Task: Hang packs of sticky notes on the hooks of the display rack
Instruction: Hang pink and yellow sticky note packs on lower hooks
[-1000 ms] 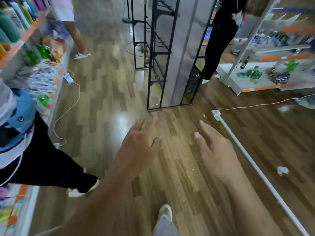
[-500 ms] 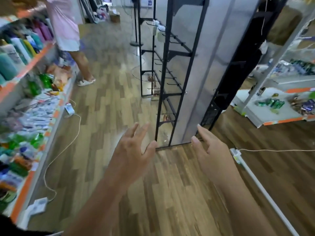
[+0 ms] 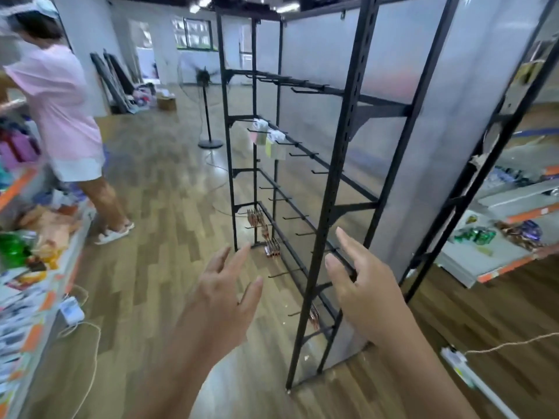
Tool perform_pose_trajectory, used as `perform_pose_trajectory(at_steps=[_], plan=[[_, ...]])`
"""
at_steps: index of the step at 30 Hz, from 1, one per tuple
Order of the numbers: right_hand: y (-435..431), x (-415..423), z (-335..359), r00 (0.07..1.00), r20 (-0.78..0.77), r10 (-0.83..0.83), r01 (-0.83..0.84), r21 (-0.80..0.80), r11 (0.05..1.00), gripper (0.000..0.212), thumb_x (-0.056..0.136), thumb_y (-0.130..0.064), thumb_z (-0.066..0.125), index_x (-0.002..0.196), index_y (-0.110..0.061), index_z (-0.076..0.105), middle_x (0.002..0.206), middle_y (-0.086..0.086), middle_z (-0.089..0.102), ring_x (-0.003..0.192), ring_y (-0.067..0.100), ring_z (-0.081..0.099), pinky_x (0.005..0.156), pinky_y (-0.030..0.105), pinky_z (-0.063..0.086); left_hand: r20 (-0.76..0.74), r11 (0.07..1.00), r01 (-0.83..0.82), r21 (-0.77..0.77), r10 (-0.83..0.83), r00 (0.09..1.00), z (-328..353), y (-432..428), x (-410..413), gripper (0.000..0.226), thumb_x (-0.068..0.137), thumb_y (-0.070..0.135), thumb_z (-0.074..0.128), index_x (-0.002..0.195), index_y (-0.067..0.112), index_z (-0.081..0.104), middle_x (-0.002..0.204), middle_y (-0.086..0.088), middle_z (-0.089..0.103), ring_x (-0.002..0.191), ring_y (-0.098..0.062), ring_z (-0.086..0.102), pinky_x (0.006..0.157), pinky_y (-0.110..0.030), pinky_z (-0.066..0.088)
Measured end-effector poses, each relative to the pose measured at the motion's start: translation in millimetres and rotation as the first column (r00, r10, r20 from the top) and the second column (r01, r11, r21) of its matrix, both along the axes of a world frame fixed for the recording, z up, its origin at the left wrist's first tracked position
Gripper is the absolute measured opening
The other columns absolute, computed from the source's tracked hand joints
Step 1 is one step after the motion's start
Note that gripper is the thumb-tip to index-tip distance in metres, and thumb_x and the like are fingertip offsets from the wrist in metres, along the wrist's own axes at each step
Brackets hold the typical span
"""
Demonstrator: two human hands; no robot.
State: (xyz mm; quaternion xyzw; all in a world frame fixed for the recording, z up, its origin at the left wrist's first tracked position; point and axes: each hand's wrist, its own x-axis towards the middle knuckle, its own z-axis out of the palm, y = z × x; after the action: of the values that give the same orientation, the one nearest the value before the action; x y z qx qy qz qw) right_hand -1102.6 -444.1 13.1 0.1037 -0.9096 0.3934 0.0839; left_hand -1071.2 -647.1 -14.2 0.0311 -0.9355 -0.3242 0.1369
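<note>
A tall black display rack [image 3: 338,176] with rows of thin hooks and a frosted back panel stands right in front of me. Two pale packs of sticky notes [image 3: 270,143] hang side by side on hooks of its second row, toward the far end. Small copper-coloured items [image 3: 266,234] hang on the lower rows. My left hand [image 3: 225,300] is empty with fingers spread, in front of the rack's lower rows. My right hand [image 3: 363,285] is also empty and spread, its fingers beside the rack's near black upright.
A person in a pink top [image 3: 63,116] stands at the left beside a goods shelf [image 3: 33,282]. A power strip and white cable [image 3: 72,313] lie on the wood floor. A standing fan [image 3: 207,110] is behind the rack. Another goods shelf [image 3: 499,237] stands at the right.
My view has lifted from the floor to the rack, which is now closer and fills the frame. Both hands stay empty and spread, raised toward the rack's lower rows.
</note>
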Motion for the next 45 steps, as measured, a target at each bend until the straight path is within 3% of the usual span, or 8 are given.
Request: perform_pose_trajectory(at_steps=[4,7,9,18,27,31,36,45], plan=[[-42,-65,7,0.998,-0.004,-0.067,0.067,-0.051,0.996,0.056,0.099,-0.042,0.04,0.151,-0.029,0.027,0.125,-0.003,0.058,0.081,-0.012,0.044,0.074,0.007,0.034,-0.04,0.997,0.068,0.023,-0.067,0.997,11,-37,-87,0.057,0.095,0.043,0.048,0.149,0.038,0.031,0.158,0.005,0.028,0.145,-0.011,0.026,0.111,-0.028,0.029],[-74,-116,0,0.997,0.009,-0.081,0.081,-0.073,0.994,0.055,0.1,-0.04,0.042,0.151,-0.027,0.027,0.15,-0.012,0.038,0.124,-0.012,0.032,0.106,0.013,0.027,-0.015,0.99,0.135,0.031,-0.134,0.991,8,-60,-146,0.057,0.097,0.042,0.048,0.15,0.037,0.029,0.158,0.006,0.025,0.146,-0.009,0.021,0.113,-0.025,0.023],[-95,-153,-9,0.996,0.035,-0.086,0.089,-0.077,0.993,0.055,0.1,-0.038,0.043,0.151,-0.026,0.027,0.152,-0.016,0.032,0.132,-0.011,0.023,0.111,0.014,0.02,0.004,0.988,0.153,0.029,-0.153,0.988,1,-77,-189,0.058,0.096,0.043,0.048,0.15,0.037,0.029,0.158,0.005,0.025,0.146,-0.009,0.021,0.114,-0.025,0.021],[-159,-356,-33,0.978,0.082,-0.194,0.204,-0.149,0.968,0.054,0.101,-0.037,0.044,0.151,-0.026,0.028,0.153,-0.015,0.032,0.13,-0.013,0.021,0.111,0.014,0.017,0.058,0.982,0.186,-0.044,-0.183,0.981,5,-166,-408,0.056,0.096,0.042,0.051,0.149,0.039,0.032,0.157,0.009,0.027,0.144,-0.01,0.026,0.109,-0.027,0.026],[-234,-538,-36,0.954,0.149,-0.262,0.269,-0.029,0.963,0.056,0.1,-0.037,0.044,0.152,-0.027,0.025,0.155,-0.015,0.029,0.139,-0.003,0.024,0.107,0.013,0.016,0.089,0.973,0.23,-0.024,-0.227,0.97,3,-244,-609,0.059,0.095,0.045,0.05,0.15,0.038,0.031,0.158,0.004,0.027,0.139,-0.021,0.038,0.113,-0.033,0.026],[-272,-610,-46,0.918,0.164,-0.36,0.361,0.027,0.932,0.058,0.1,-0.036,0.044,0.153,-0.024,0.024,0.157,-0.011,0.027,0.143,0.004,0.023,0.108,0.017,0.015,0.064,0.951,0.308,-0.003,-0.308,0.949,-11,-275,-695,0.058,0.098,0.039,0.05,0.151,0.032,0.031,0.159,0.0,0.026,0.146,-0.014,0.023,0.115,-0.03,0.022],[-323,-686,-48,0.829,0.203,-0.522,0.527,0.032,0.849,0.061,0.099,-0.036,0.047,0.153,-0.025,0.021,0.155,-0.007,0.032,0.141,0.012,0.029,0.109,0.025,0.024,0.117,0.884,0.467,-0.008,-0.463,0.879,-26,-318,-797,0.059,0.098,0.041,0.049,0.152,0.031,0.03,0.158,-0.002,0.028,0.141,-0.022,0.034,0.115,-0.035,0.025],[-347,-769,-77,0.554,0.374,-0.744,0.81,-0.038,0.585,0.072,0.097,-0.036,0.052,0.155,-0.024,0.011,0.157,-0.003,0.029,0.142,0.017,0.031,0.116,0.042,0.029,0.207,0.779,0.624,0.054,-0.62,0.757,-37,-327,-947,0.057,0.099,0.037,0.049,0.152,0.022,0.032,0.157,-0.003,0.031,0.145,-0.017,0.025,0.115,-0.03,0.021]])
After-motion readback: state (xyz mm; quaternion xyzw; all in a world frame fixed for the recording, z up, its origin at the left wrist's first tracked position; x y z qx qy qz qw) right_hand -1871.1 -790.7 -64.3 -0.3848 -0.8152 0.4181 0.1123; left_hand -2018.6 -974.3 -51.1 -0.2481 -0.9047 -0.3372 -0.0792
